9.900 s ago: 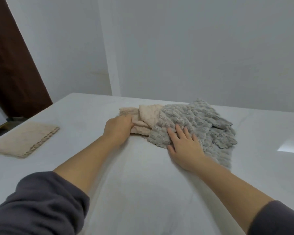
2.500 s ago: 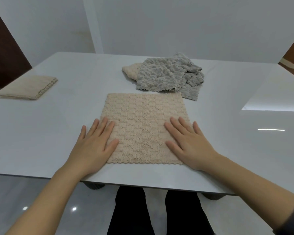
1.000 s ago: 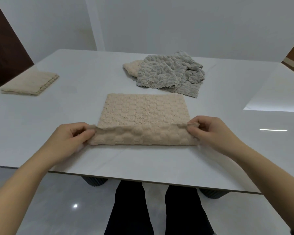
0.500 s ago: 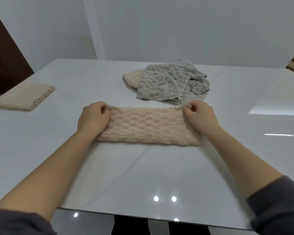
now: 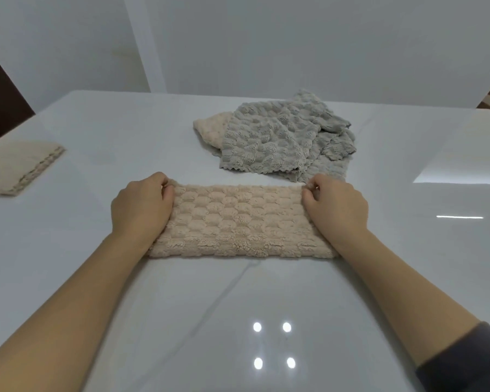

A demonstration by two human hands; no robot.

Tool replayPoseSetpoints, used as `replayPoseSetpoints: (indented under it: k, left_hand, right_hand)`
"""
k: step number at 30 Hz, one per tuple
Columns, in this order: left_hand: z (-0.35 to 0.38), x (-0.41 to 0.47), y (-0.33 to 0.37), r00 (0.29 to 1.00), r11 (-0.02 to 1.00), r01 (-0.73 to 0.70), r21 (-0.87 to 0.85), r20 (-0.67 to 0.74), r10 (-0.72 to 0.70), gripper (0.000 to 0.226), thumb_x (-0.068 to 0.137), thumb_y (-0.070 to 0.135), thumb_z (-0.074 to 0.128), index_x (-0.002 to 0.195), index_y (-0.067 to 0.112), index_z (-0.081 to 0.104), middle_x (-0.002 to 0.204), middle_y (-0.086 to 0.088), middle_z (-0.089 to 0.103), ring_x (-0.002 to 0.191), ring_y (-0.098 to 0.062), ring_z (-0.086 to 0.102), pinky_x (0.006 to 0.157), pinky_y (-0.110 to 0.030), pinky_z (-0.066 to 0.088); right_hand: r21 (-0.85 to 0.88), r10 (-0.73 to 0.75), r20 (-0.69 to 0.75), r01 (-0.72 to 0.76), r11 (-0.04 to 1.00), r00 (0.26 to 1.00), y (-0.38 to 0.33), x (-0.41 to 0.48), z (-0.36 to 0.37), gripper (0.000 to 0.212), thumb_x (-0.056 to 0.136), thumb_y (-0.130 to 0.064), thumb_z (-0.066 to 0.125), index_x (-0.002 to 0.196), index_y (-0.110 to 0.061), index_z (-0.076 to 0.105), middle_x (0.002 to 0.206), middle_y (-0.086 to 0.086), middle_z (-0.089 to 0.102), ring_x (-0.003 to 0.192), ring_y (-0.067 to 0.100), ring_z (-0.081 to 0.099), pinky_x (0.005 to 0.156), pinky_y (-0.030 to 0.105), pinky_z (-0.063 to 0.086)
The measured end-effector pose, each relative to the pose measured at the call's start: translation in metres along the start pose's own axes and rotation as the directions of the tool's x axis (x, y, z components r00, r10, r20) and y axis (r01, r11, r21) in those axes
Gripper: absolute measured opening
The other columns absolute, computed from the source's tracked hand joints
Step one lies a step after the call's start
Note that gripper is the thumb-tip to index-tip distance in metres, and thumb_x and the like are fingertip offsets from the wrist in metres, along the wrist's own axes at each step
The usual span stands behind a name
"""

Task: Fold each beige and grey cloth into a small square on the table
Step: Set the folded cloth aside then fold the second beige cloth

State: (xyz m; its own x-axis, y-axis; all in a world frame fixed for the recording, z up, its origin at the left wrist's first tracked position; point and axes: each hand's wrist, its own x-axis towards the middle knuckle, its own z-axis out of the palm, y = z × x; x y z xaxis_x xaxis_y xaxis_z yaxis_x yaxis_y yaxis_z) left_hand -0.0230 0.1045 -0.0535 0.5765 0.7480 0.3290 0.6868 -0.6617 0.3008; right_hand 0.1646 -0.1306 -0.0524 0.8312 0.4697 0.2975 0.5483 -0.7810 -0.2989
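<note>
A beige cloth (image 5: 238, 222) lies folded in half as a wide strip in the middle of the white table (image 5: 266, 306). My left hand (image 5: 142, 207) pinches its far left corner, and my right hand (image 5: 335, 206) pinches its far right corner. Both hands rest on the cloth's ends. Behind it a heap of grey cloths (image 5: 280, 140) lies crumpled, with another beige cloth (image 5: 211, 130) sticking out from under its left side. A folded beige cloth (image 5: 14, 166) sits at the table's left edge.
White walls stand behind the table. A dark brown door (image 5: 0, 103) shows at the far left, and a brown edge at the far right. Ceiling lights reflect on the glossy tabletop near me.
My hands carried the near edge of the beige cloth over to its far edge, folding it in half. Since half a second ago they hold the far corners almost still.
</note>
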Motion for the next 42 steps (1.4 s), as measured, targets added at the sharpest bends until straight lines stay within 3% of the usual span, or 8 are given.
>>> replayPoseSetpoints:
  k: [5,13,16,19,22,27,33,42]
  left_hand:
    - [0.002,0.0,0.002,1.0,0.995,0.007,0.098,-0.012,-0.006,0.023,0.098,0.033,0.045,0.105,0.015,0.057,0.088,-0.011,0.067,0.072,-0.03,0.048,0.063,-0.035,0.033]
    - [0.005,-0.008,0.002,0.995,0.996,0.008,0.092,-0.101,0.001,0.016,0.098,0.024,0.044,0.101,0.012,0.054,0.082,-0.011,0.065,0.066,-0.029,0.047,0.06,-0.036,0.034]
    - [0.005,-0.008,0.001,0.991,0.997,-0.046,0.066,-0.125,0.054,0.023,0.092,0.012,0.051,0.115,0.008,0.053,0.106,-0.014,0.059,0.085,-0.035,0.055,0.066,-0.041,0.039]
    - [0.001,-0.005,0.009,0.988,0.989,-0.116,0.089,-0.093,0.124,0.048,0.082,-0.001,0.055,0.129,0.004,0.05,0.135,-0.021,0.048,0.116,-0.041,0.048,0.088,-0.051,0.04]
    - [-0.009,-0.015,0.044,0.962,0.962,-0.272,0.008,-0.032,0.272,0.054,0.088,0.011,0.049,0.141,0.004,0.042,0.154,-0.018,0.031,0.143,-0.033,0.026,0.115,-0.054,0.02]
    - [0.0,-0.04,0.118,0.824,0.854,-0.508,-0.112,0.227,0.519,0.06,0.103,0.038,0.021,0.156,0.019,-0.001,0.162,0.002,-0.013,0.147,-0.012,-0.018,0.121,-0.044,-0.006]
    - [0.027,-0.042,0.118,0.779,0.868,-0.492,-0.069,0.411,0.474,0.064,0.102,0.046,0.016,0.156,0.014,0.0,0.163,-0.002,-0.01,0.149,-0.013,-0.015,0.121,-0.044,-0.006]
    - [0.019,-0.039,0.065,0.828,0.907,-0.422,-0.005,0.405,0.387,0.066,0.1,0.054,0.009,0.156,0.019,0.002,0.163,0.004,-0.003,0.149,-0.01,-0.007,0.121,-0.043,-0.006]
  right_hand:
    - [-0.039,-0.005,-0.027,0.004,0.999,1.0,-0.001,-0.002,0.001,0.016,0.096,-0.032,0.045,0.097,-0.022,0.058,0.087,-0.002,0.056,0.076,0.025,0.051,0.061,0.032,0.034]
    - [0.099,-0.143,-0.066,0.149,0.984,0.987,0.01,0.004,0.008,0.019,0.096,-0.029,0.054,0.093,-0.012,0.061,0.1,0.004,0.058,0.097,0.027,0.054,0.07,0.035,0.039]
    - [0.119,-0.123,-0.033,0.126,0.985,0.992,0.011,0.005,0.009,0.017,0.097,-0.029,0.052,0.099,-0.014,0.059,0.102,0.003,0.057,0.096,0.025,0.054,0.07,0.035,0.04]
    - [0.154,-0.094,-0.017,0.096,0.983,0.995,0.011,0.007,0.011,0.02,0.098,-0.029,0.05,0.113,-0.017,0.055,0.112,0.004,0.056,0.095,0.025,0.056,0.073,0.036,0.041]
    - [0.153,-0.086,-0.019,0.088,0.984,0.996,0.01,0.008,0.012,0.026,0.098,-0.028,0.048,0.122,-0.018,0.053,0.121,0.006,0.054,0.094,0.028,0.058,0.075,0.037,0.044]
    - [0.147,-0.085,0.0,0.084,0.986,0.996,0.011,0.007,0.012,0.027,0.098,-0.028,0.048,0.122,-0.017,0.053,0.122,0.007,0.054,0.093,0.03,0.058,0.075,0.038,0.044]
    - [0.139,-0.091,0.003,0.09,0.986,0.996,0.011,0.008,0.012,0.028,0.098,-0.028,0.048,0.123,-0.016,0.053,0.121,0.008,0.053,0.095,0.03,0.058,0.076,0.038,0.043]
    - [0.112,-0.092,0.006,0.091,0.989,0.996,0.012,0.008,0.012,0.029,0.099,-0.029,0.046,0.124,-0.016,0.052,0.122,0.006,0.053,0.096,0.027,0.057,0.073,0.035,0.039]
